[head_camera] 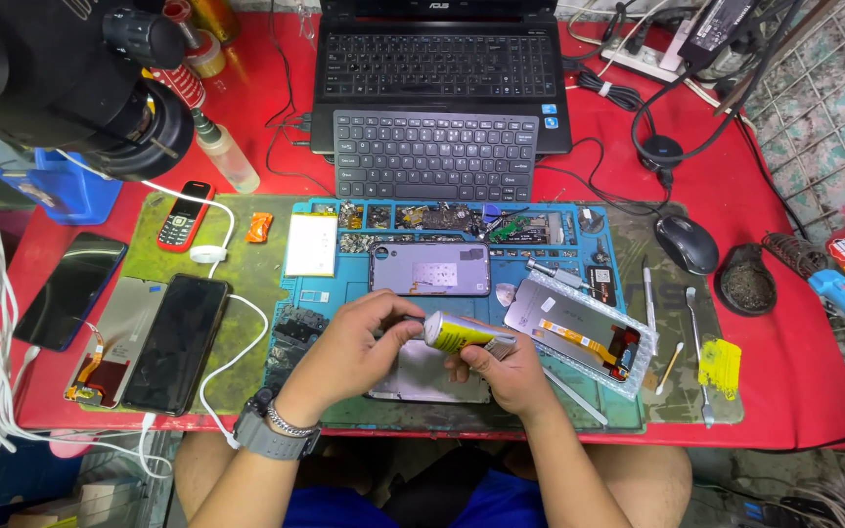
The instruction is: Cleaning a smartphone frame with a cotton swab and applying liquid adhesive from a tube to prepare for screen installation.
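Yellow tube (460, 333), small, of glue or paste by its look, is held over the blue work mat (599, 256) at the near edge of the red table (246, 108). Right hand (503, 370): grip clamped around the tube's rear end. Left hand (359, 344): fingers pinched together at the tube's cap end, a grey watch (271, 435) worn on the wrist. Step in hand, as judged: the tube is being opened or readied for squeezing; whether the cap is on cannot be told. Directly beneath the hands, a grey phone frame (413, 381) is laid flat on the mat, partly hidden. Just beyond, a grey phone back cover (430, 268) is set lengthwise. To the right, a display module with orange flex cable (584, 337) is rested in a clear tray. A white battery (311, 244) is placed at the mat's left end. Further left, two dark phones (176, 340) and a small red keypad phone (184, 215) are laid out. At the far side, a grey keyboard (435, 154) is propped against a black laptop (439, 68); a black mouse (687, 243) is kept to the right. Next move, as judged: a steady, light squeeze with the nozzle held close to the frame.
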